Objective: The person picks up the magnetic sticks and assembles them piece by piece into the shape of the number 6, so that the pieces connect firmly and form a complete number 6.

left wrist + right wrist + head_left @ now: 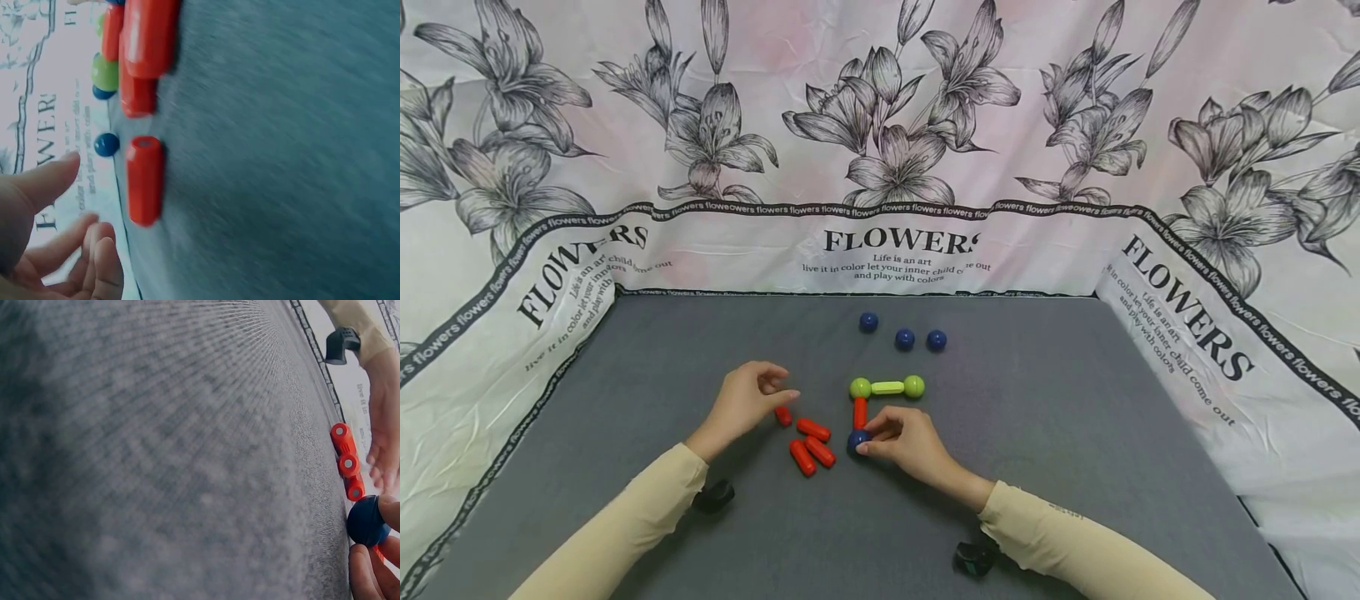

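My right hand (910, 443) pinches a dark blue ball (856, 442) between thumb and fingers. That ball sits at the near end of a red rod (860, 412), whose far end meets a green ball (860, 387). From there a light green rod (887, 387) runs right to a second green ball (913, 387). In the right wrist view the pinched blue ball (364, 520) shows a seam. My left hand (745, 400) hovers by a loose red rod (783, 415); thumb and fingers are apart, with nothing between them. The left wrist view shows this red rod (145, 181) beyond the fingertips.
Several more red rods (814, 429) lie between the hands. Farther back are three blue balls (868, 322), (905, 339), (936, 340) on the grey tabletop (1045, 375). Flower-printed cloth (895, 250) stands around the back and sides. Black wrist devices (973, 558) show below the sleeves.
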A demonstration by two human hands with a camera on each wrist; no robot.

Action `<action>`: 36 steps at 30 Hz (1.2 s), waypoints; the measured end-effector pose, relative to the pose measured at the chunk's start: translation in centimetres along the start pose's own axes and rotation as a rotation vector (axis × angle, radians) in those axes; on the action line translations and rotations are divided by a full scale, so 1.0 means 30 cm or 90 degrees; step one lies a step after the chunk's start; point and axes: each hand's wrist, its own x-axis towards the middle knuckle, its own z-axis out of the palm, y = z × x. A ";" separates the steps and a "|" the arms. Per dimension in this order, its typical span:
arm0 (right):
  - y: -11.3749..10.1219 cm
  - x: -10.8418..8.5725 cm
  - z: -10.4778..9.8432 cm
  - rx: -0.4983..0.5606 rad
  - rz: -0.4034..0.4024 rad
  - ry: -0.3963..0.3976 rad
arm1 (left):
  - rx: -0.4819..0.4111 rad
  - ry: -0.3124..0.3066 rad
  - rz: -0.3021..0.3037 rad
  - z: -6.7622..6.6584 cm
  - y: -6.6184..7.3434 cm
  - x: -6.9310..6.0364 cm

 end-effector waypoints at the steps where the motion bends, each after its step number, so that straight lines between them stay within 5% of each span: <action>1: -0.001 0.000 0.001 0.001 0.002 0.000 | 0.009 0.008 -0.015 -0.004 -0.010 -0.005; 7: 0.001 0.000 0.002 -0.007 0.010 -0.002 | 0.038 0.002 -0.080 -0.011 -0.047 -0.028; 16: -0.003 -0.002 -0.001 -0.008 -0.001 -0.004 | 0.030 -0.012 -0.057 0.011 -0.079 -0.036; 36: 0.003 0.000 -0.002 -0.011 -0.001 -0.006 | 0.032 0.011 -0.070 0.014 -0.049 -0.038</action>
